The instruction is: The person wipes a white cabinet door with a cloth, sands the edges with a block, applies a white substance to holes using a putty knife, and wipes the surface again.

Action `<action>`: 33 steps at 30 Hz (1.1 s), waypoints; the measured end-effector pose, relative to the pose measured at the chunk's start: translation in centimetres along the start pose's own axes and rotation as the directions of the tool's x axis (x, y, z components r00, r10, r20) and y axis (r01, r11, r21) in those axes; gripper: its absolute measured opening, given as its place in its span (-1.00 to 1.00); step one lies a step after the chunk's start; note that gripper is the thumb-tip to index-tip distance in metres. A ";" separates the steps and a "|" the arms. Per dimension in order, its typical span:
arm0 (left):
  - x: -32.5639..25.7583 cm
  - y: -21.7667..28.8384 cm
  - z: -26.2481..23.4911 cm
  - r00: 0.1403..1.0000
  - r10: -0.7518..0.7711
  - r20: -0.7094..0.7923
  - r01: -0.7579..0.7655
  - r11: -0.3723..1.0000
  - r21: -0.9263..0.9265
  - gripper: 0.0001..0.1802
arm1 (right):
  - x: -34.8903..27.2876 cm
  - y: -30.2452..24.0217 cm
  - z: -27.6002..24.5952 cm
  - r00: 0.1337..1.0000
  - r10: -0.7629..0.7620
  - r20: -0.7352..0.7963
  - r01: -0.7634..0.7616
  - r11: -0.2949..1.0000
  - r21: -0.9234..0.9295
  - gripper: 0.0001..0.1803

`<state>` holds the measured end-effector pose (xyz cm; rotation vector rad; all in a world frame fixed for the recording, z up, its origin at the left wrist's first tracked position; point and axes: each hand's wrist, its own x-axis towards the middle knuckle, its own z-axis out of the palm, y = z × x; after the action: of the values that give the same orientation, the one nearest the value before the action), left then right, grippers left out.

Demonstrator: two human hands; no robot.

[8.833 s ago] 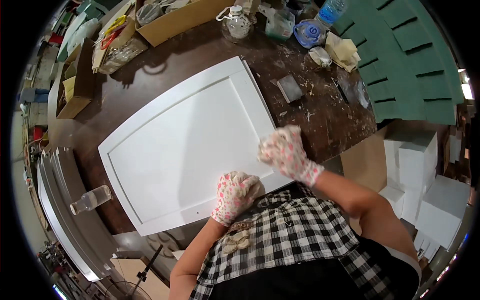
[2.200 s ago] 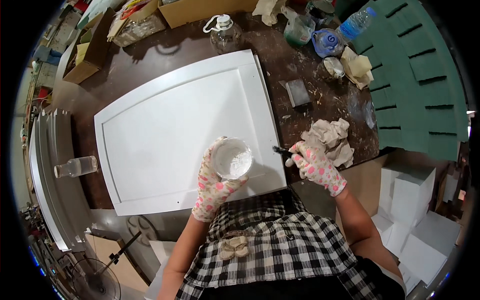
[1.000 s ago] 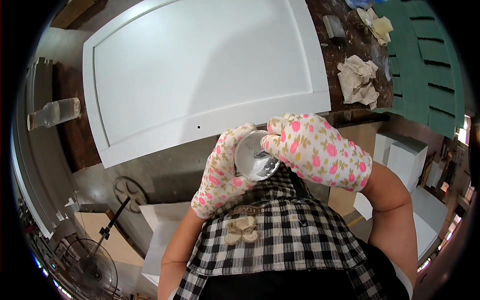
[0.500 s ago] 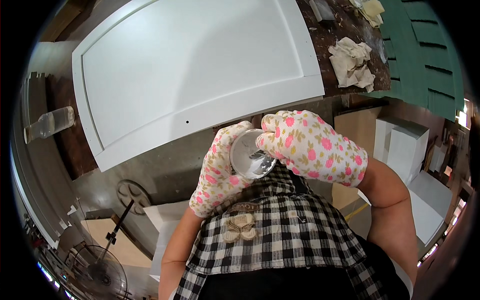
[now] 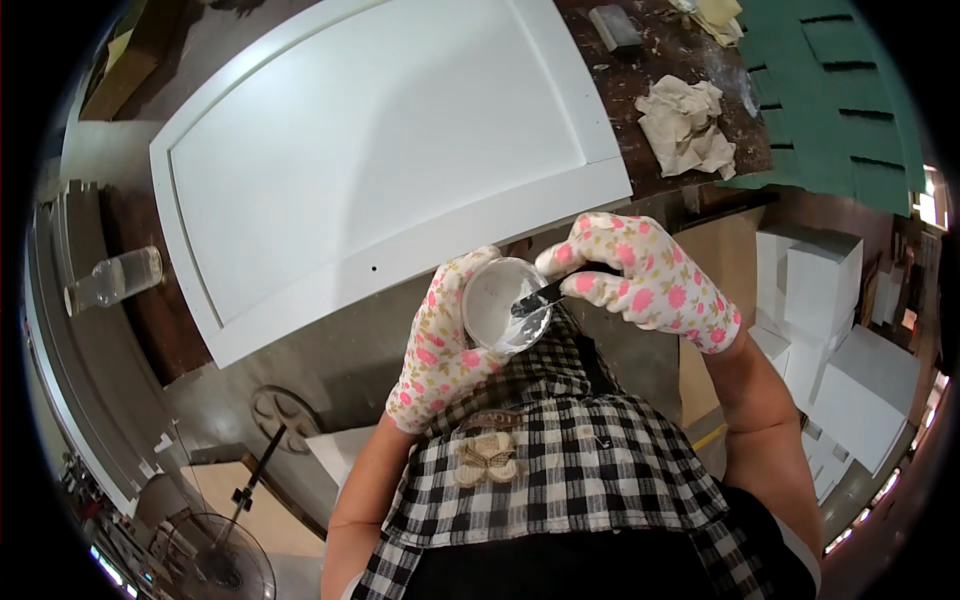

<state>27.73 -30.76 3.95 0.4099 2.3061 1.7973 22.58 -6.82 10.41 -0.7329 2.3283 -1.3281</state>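
Both hands wear white gloves with pink flowers. My left hand [image 5: 440, 335] is wrapped round a small round tub [image 5: 492, 298] whose inside is coated with a white paste. In my right hand [image 5: 645, 275] is a dark putty knife [image 5: 541, 299], pinched between thumb and fingers. Its blade dips into the tub and carries white paste at the tip. Beyond the hands, a white panel door [image 5: 330, 170] with a raised frame lies flat, with a small dark hole near its front edge.
The door rests on a dark, stained workbench [image 5: 640, 150]. A crumpled cloth [image 5: 686, 125] and a grey block [image 5: 615, 28] lie at its right. A clear bottle [image 5: 120, 277] lies on the left. White boxes [image 5: 865, 390] stand at right; a fan [image 5: 215, 560] stands lower left.
My right hand has drawn back from the tub's rim to the right, so the putty knife now shows clearly. The view has shifted slightly; my left hand still holds the tub.
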 end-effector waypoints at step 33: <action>6.8 -2.9 -0.4 0.943 0.317 0.099 -0.332 0.893 0.303 -0.06 | -3.1 11.8 0.5 0.788 -0.091 -0.609 -0.101 0.956 -0.274 -0.49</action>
<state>20.88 -29.54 1.43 0.9301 2.6230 1.5136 22.33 -0.29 0.05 -0.3917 3.0982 -1.3844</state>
